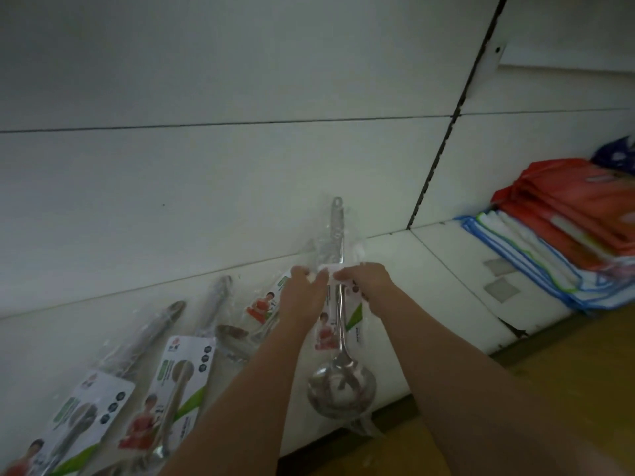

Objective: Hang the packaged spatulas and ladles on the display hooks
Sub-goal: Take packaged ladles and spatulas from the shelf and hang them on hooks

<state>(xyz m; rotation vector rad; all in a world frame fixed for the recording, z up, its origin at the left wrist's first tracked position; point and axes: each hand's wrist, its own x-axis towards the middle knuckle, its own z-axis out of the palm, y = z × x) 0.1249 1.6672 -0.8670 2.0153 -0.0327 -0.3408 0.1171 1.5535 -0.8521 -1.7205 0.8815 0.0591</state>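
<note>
I hold a packaged steel ladle [340,383] in clear plastic with a printed card, handle up, bowl down, in front of the white back panel [206,183]. My left hand [302,297] and my right hand [367,283] both pinch the top of its card. Several other packaged ladles and spatulas [178,389] lie leaning along the white shelf [429,286] to the lower left. No display hook shows in this view.
A stack of red, white and blue-edged packaged cloths [563,242] sits on the shelf at right. A black slotted upright [446,132] divides the back panels. Wooden floor [532,355] lies below the shelf edge.
</note>
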